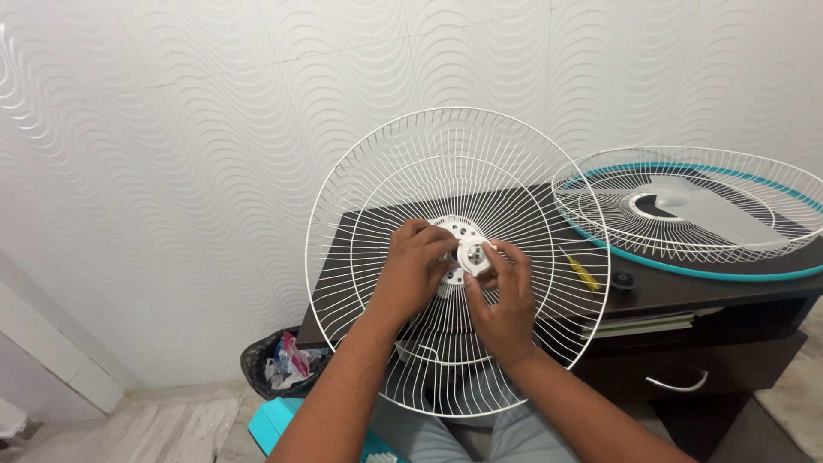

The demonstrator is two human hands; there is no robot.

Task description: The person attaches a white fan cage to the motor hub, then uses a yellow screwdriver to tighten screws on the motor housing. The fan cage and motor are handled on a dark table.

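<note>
Dark desk, round white wire grille

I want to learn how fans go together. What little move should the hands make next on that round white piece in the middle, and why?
Probably keep turning the round white nut at the hub. Both hands meet there: the left hand steadies the white rear grille, and the right hand pinches the nut with its fingers. Whether it is tight cannot be told.
</note>
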